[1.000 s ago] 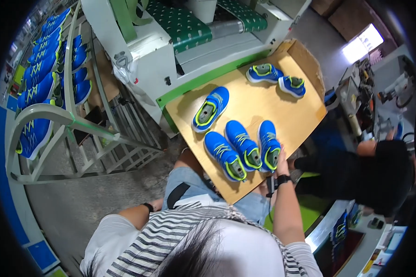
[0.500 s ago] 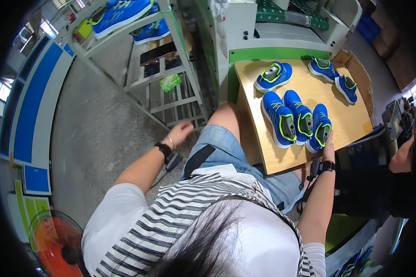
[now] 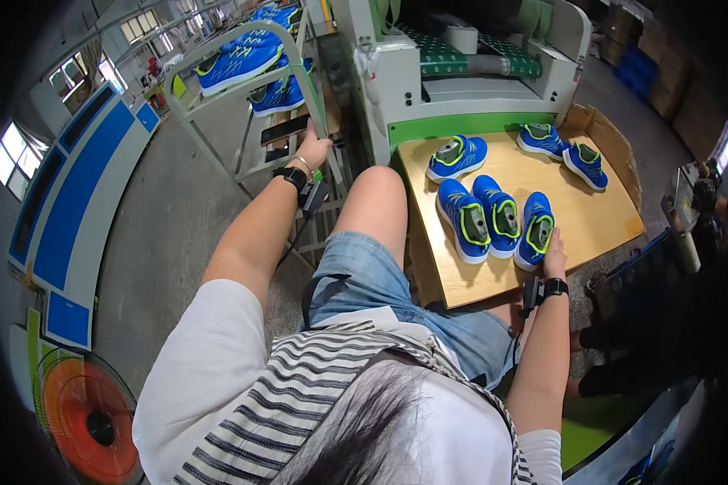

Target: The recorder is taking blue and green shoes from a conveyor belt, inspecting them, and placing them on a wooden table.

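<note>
My left hand (image 3: 312, 149) reaches out to the metal rack, its fingers apart near the end of a flat black phone-like object (image 3: 285, 130) on a shelf. It holds nothing that I can see. My right hand (image 3: 555, 257) rests on the table's near side with fingers stretched out along the right side of a blue shoe (image 3: 535, 233). That shoe has a lime collar, white sole and grey-green insert. Two similar shoes, a middle one (image 3: 497, 217) and a left one (image 3: 463, 221), stand beside it, toes pointing away.
Behind the wooden table (image 3: 493, 279) stands a machine with a green patterned belt (image 3: 481, 65). Another blue shoe (image 3: 457, 158) and a farther pair (image 3: 586, 166) sit on the table. The rack (image 3: 210, 141) carries more blue shoes (image 3: 243, 65). An orange fan (image 3: 85, 416) stands lower left.
My left hand has moved up and forward from beside my thigh to the rack shelf. The right hand stays by the shoe. The whole view has shifted slightly.
</note>
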The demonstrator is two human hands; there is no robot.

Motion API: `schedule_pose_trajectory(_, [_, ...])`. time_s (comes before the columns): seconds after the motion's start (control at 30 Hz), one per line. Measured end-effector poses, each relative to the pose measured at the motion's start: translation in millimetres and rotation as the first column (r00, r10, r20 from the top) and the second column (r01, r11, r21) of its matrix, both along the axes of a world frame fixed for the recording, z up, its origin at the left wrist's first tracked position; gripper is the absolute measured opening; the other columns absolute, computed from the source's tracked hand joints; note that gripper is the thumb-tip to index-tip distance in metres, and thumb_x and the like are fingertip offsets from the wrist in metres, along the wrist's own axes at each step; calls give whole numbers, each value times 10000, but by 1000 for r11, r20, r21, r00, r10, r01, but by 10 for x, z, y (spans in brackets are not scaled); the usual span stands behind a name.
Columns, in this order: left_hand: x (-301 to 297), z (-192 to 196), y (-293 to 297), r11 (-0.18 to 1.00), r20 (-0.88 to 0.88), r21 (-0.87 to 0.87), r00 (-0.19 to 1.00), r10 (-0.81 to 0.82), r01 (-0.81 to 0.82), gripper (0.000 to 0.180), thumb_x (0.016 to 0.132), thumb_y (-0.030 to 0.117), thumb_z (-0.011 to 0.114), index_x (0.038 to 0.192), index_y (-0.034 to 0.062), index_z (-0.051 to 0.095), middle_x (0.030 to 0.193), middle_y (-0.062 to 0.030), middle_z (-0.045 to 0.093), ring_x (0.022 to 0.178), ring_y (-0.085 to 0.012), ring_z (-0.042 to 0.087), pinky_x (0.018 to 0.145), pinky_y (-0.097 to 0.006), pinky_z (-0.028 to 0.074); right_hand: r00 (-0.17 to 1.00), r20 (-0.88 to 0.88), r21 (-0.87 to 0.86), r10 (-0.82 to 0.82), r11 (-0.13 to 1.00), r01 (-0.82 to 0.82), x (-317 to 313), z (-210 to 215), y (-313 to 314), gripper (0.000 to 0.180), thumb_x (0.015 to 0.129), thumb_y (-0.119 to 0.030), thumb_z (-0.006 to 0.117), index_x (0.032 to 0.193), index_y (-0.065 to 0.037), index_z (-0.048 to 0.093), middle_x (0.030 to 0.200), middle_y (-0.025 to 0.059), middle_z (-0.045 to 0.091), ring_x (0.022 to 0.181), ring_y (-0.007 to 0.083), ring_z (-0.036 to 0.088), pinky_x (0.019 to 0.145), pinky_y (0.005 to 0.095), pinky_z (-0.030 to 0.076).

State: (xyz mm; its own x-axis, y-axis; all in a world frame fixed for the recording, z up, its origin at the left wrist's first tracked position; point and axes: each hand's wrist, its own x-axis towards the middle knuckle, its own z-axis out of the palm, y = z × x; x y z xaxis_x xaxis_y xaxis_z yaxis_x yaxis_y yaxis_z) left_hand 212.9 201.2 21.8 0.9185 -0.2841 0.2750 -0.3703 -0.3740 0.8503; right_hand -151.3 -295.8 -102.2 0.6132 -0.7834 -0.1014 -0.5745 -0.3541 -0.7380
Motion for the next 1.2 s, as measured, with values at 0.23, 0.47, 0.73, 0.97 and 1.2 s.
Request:
schedule_pose_trajectory(0.23, [-31, 309, -270, 984, -190, 35, 968, -162, 172, 710, 856, 56, 558, 1480, 1, 224, 1460, -182, 395, 1343, -269, 373, 1090, -331, 282, 1000, -9, -59, 14, 998, -14, -89, 168, 131, 740, 970, -634, 132, 1484, -146, 342, 1520, 273, 257, 1409, 469, 198, 1171, 455, 99])
schedule_pose_trajectory(0.47, [-359, 631, -878, 987, -321, 158, 947, 33, 19, 965, 836, 375, 652, 1484, -32, 64, 1461, -269, 330, 1312, -330, 398, 1040, -424, 364, 998, 56, -33, 13, 999, -11, -105, 217, 247, 710, 998, -566, 140, 1458, -82, 380, 1506, 280, 286, 1449, 388, 152, 1171, 432, 6])
schedule_pose_trajectory(0.73, [-501, 747, -1231, 997, -431, 75, 902, 32, 0, 1201, 795, 435, 685, 1473, -8, -201, 1511, -312, 200, 1354, -398, 327, 1048, -486, 357, 999, 28, -22, 16, 1000, -16, -84, 263, 303, 664, 1013, -538, 138, 1462, -121, 395, 1536, 83, 340, 1468, 295, 158, 1167, 476, -25])
schedule_pose_trajectory(0.97, [-429, 659, -1379, 996, -377, 26, 922, 85, -81, 1195, 763, 383, 715, 1469, -72, -136, 1459, -354, 266, 1358, -387, 339, 1097, -398, 303, 999, 42, -44, 10, 999, -8, -84, 236, 336, 640, 1020, -519, 138, 1456, -136, 409, 1534, 75, 346, 1463, 304, 171, 1166, 488, -22])
schedule_pose_trajectory(1.2, [-619, 710, -1400, 989, -382, -120, 924, 30, -82, 1129, 778, 292, 712, 1485, -60, -95, 1502, -297, 222, 1379, -345, 295, 1099, -379, 285, 999, 35, -46, 10, 999, -8, -200, 177, 334, 621, 1027, -497, 117, 1469, -153, 385, 1544, 79, 326, 1471, 300, 145, 1170, 462, -10])
